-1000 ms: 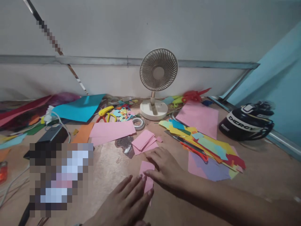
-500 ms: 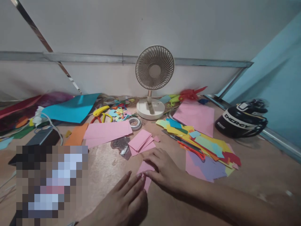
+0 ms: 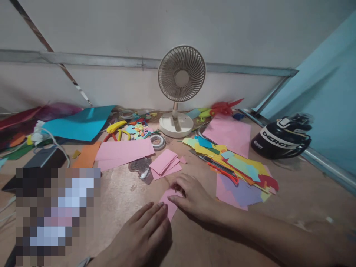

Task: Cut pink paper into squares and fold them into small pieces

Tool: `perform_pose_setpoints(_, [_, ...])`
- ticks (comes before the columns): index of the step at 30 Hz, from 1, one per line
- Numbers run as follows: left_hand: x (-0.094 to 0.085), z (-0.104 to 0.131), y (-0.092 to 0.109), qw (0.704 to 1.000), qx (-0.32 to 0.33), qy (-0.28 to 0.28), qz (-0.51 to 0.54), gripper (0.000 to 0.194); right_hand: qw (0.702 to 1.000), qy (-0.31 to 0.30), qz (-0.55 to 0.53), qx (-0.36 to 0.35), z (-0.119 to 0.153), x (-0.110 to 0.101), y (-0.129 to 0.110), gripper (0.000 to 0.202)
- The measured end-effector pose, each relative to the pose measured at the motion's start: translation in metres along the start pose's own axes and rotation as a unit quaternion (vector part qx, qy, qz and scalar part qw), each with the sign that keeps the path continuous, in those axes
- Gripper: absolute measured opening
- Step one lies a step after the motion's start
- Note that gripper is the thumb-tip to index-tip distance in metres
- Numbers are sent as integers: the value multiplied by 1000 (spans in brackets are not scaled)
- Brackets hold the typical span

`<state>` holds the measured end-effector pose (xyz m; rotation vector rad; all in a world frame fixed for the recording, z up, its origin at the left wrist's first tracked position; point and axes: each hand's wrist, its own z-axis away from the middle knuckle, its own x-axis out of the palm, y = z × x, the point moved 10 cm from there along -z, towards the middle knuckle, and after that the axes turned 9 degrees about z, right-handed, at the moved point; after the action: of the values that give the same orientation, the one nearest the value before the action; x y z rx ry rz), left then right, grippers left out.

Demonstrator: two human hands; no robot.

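A small pink paper piece (image 3: pixel 168 198) lies on the table between my hands. My left hand (image 3: pixel 147 226) rests flat with its fingers stretched out, the fingertips on the paper's left edge. Over the right side of the paper, my right hand (image 3: pixel 191 194) is arched, its thumb touching the sheet and its fingers bent, with a gap between thumb and index finger. Part of the paper is covered by both hands. Just beyond, a small stack of pink paper strips (image 3: pixel 164 162) lies fanned out.
A white fan (image 3: pixel 181 78) stands at the back. On the right are coloured paper scraps (image 3: pixel 244 167), an orange-handled cutter (image 3: pixel 224 173) and a black jug (image 3: pixel 278 139). Leftward lie pliers (image 3: pixel 116 128), a tape roll (image 3: pixel 157 142), long pink paper (image 3: pixel 125 152) and a blurred-out device (image 3: pixel 63 207).
My right hand has raised and bent its fingers, opening a gap above the thumb and uncovering more of the pink paper. My left hand stays flat. The whole view has shifted slightly.
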<state>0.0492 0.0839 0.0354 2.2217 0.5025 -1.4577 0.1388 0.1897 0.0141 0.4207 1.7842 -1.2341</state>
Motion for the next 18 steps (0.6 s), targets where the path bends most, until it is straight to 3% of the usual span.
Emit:
perform_pose_setpoints(9, [-11,-9,-3,1000,1,19,12,32,995,66,-25,-73,5,-12,-10,10])
perform_pose_setpoints(14, [-13,-12,-16,1000,-5,5,-3,32,972,111,85,-189,15,-14,-29,13])
perform_pose_setpoints(18, [-13,-8,-24,1000,-14,-8,2,34,949,130,152,-243,22,-16,-40,18])
